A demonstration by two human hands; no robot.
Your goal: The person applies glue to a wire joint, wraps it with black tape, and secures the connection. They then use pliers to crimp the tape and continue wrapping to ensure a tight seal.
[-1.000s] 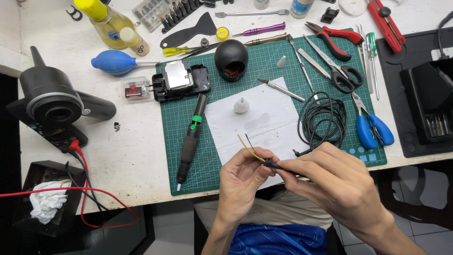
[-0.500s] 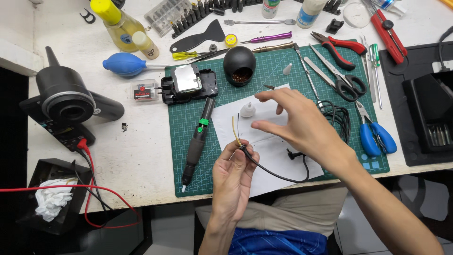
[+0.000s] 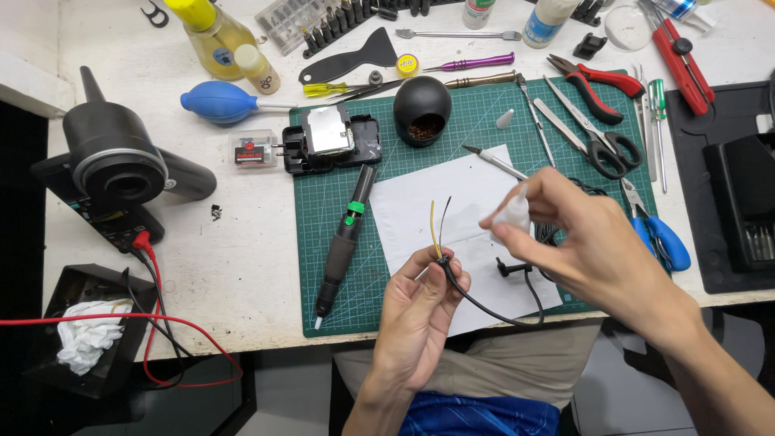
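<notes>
Over the near edge of the table (image 3: 242, 266), the left hand (image 3: 416, 319) pinches a black cable (image 3: 484, 305) between thumb and fingers (image 3: 428, 284), clamped just below its split end. Two bared leads, one yellow (image 3: 433, 230) and one dark, stand nearly upright above the white paper sheet (image 3: 464, 210) on the green cutting mat (image 3: 339, 234). The cable's length trails down and right from the grip. To the right, the right hand (image 3: 593, 242) closes its fingers on a small white bottle (image 3: 513, 213), tip slanting toward the leads. Keeping the left grip steady and the leads apart would, I think, let the tip meet one lead cleanly.
</notes>
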